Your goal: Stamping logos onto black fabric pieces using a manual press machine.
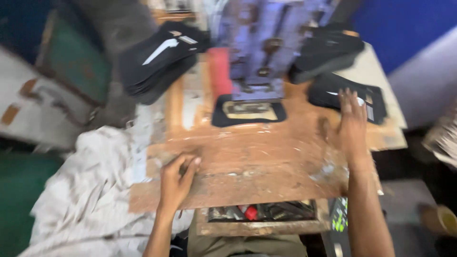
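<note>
On the worn, rust-brown wooden counter (pixel 266 157), the left hand (pixel 176 178) rests lower left with its grip curled and holding nothing, while the right hand (pixel 353 124) — fingers spread wide — presses a flat black fabric piece (pixel 333 93) at right.

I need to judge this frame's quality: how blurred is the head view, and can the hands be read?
Head view: motion blur smears everything; the stacked black flat pieces and blue machine lack detail. Left hand rests curled on the worn brown wooden bench; right hand reaches flat toward black pieces. No glare.
</note>
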